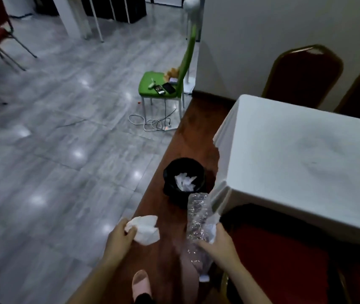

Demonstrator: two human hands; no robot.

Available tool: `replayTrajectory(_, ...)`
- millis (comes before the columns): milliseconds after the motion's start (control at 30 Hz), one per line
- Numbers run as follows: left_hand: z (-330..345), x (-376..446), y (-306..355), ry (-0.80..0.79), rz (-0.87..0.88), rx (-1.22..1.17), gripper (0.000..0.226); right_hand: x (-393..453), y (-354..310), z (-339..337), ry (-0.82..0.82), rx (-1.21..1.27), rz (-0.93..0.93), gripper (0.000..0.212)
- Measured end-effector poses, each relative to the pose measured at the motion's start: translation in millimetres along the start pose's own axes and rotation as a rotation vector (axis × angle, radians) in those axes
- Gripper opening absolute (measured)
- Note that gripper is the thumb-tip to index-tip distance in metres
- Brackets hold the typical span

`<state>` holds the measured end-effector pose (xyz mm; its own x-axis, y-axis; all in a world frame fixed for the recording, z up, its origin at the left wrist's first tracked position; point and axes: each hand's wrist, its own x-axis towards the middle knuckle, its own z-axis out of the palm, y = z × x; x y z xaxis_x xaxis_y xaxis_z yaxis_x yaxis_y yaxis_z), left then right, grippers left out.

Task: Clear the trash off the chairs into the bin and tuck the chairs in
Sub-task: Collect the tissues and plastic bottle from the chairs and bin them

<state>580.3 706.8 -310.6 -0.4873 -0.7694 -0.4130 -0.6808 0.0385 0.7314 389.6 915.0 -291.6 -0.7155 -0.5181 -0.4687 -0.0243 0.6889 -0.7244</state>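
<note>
We are at the carrying step: both hands are loaded and the small black round bin lined with a black bag (183, 178) stands ahead on the dark wooden floor strip, just beside the corner of the white-clothed tabletop (306, 163). Our left hand (118, 238) is closed around a crumpled white paper napkin (145, 229), and our right hand (217, 242) grips a crushed clear plastic bottle (197, 218) together with a scrap of white paper. White paper already lies in the bin. Next, we judge, both loads must go over the bin's mouth and be let go. The hanging tablecloth corner sits close to the bottle's path. The red-cushioned chair (284, 255) at our right is not yet tucked in. Farther off stand a green plastic chair carrying phones (159, 84), with white cables (148, 122) on the grey tiles.
</note>
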Motion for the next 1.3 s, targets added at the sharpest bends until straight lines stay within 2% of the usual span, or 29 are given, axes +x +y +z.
replayTrajectory(133, -35, 48, -7, -0.066, -0.012, 0.035, 0.011, 35, -55, 44, 0.013, 0.011, 0.035, 0.055)
replayTrajectory(267, -48, 91, 26, -0.102, 0.049, 0.003, 0.003, 67, -93, 68, -0.021, -0.106, -0.002, 0.055)
replayTrajectory(367, -42, 120, 50, -0.139, 0.087, -0.062, 0.005, 95, -104, 70, -0.015, -0.126, -0.013, 0.056)
replayTrajectory(433, -34, 141, 64, -0.191, 0.109, -0.076, 0.013, 114, -109, 66, 0.025, -0.081, 0.013, 0.058)
replayTrajectory(533, -22, 176, 76, -0.278, 0.108, -0.052, 0.007, 138, -106, 59, 0.089, 0.0, 0.075, 0.065)
replayTrajectory(667, 0, 224, 102, -0.357, 0.098, -0.002, 0.022, 184, -92, 51, 0.142, 0.014, 0.168, 0.077)
replayTrajectory(767, 20, 267, 117, -0.372, 0.056, 0.032, 0.031, 228, -88, 43, 0.104, 0.0, 0.196, 0.075)
replayTrajectory(867, 41, 304, 134, -0.379, 0.034, 0.07, 0.02, 268, -87, 33, 0.099, 0.0, 0.211, 0.072)
replayTrajectory(1000, 68, 345, 148, -0.446, 0.089, 0.197, 0.003, 318, -81, 23, 0.083, -0.023, 0.253, 0.062)
replayTrajectory(1100, 91, 375, 134, -0.546, 0.137, 0.296, 0.012, 355, -64, 28, 0.04, -0.001, 0.329, 0.064)
replayTrajectory(1200, 108, 405, 110, -0.611, 0.082, 0.331, 0.026, 390, -37, 46, 0.029, -0.018, 0.386, 0.07)
replayTrajectory(1300, 137, 455, 82, -0.692, 0.087, 0.445, 0.035, 431, -10, 68, 0.057, -0.006, 0.453, 0.057)
